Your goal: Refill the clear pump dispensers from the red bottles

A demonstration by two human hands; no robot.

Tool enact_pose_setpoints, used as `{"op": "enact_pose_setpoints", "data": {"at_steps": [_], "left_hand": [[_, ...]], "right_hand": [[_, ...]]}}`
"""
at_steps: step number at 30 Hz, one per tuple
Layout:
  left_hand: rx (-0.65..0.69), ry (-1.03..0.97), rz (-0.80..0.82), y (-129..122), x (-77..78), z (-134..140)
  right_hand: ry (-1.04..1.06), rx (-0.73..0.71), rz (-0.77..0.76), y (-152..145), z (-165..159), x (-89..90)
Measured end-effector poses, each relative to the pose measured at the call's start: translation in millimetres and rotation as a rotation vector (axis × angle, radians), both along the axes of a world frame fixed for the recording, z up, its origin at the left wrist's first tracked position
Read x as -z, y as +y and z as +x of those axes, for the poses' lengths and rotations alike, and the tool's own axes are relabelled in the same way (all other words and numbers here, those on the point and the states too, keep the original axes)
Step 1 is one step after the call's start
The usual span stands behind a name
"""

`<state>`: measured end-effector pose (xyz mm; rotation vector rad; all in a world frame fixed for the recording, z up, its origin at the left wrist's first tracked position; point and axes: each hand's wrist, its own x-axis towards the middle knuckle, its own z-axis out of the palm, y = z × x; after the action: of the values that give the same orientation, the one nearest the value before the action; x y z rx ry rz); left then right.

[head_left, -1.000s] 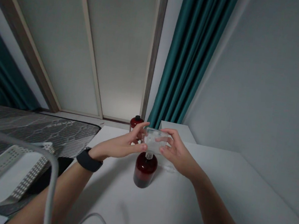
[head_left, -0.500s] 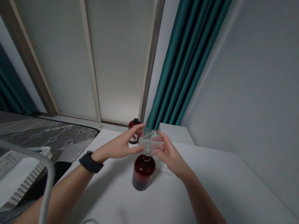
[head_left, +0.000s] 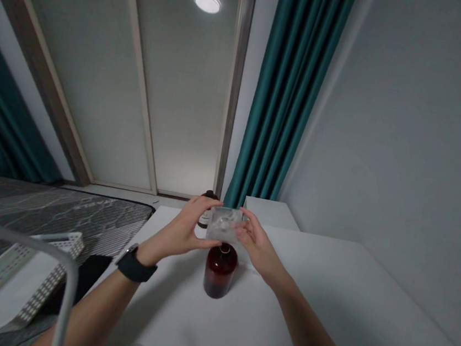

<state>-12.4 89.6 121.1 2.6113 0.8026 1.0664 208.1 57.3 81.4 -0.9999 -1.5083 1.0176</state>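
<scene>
A clear, box-shaped piece (head_left: 223, 224) is held up between my two hands, just above and behind the neck of a dark red bottle (head_left: 220, 272). My left hand (head_left: 185, 226) grips its left side, thumb below and fingers along the top. At its right edge are the thumb and fingertips of my right hand (head_left: 258, 245), curled around the corner. The red bottle stands upright on the white table (head_left: 263, 321) with its neck uncapped. Behind my left hand, a second dark red bottle (head_left: 204, 217) with a black cap and pale label is partly hidden.
A grey bent tube (head_left: 70, 288) rises close by at the lower left. Beyond the table's left edge lies a white perforated basket (head_left: 14, 281) over a grey patterned mat (head_left: 117, 218). A white box-like surface (head_left: 270, 212) adjoins the far edge, before a teal curtain (head_left: 289, 96).
The clear piece has turned so that a flat rectangular side faces me, and it has shifted slightly left. Both hands stay on it. The view has tipped slightly upward.
</scene>
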Motion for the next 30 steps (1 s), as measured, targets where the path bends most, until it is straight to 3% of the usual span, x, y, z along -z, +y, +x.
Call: {"op": "enact_pose_setpoints", "data": {"at_steps": [4,8,15,22,30], "left_hand": [[-0.103,-0.02,-0.069,-5.8,5.8,-20.2],[-0.214,-0.059,-0.197,-12.7,21.4,-45.3],[-0.181,-0.051,-0.421,-25.6,61.8,-70.6],[-0.197,0.016,-0.483,-25.8,91.6,-84.1],[-0.175,0.039,-0.473,-24.7,95.9,-90.0]], "right_hand": [[-0.051,0.037,0.05,-7.1,3.3,6.0],[-0.159,0.042,0.12,-24.2,8.3,23.8],[-0.34,0.028,0.011,-46.8,-4.0,56.4],[-0.357,0.123,0.061,-34.2,-34.5,68.2],[-0.438,0.195,0.188,-6.5,-61.1,80.1]]}}
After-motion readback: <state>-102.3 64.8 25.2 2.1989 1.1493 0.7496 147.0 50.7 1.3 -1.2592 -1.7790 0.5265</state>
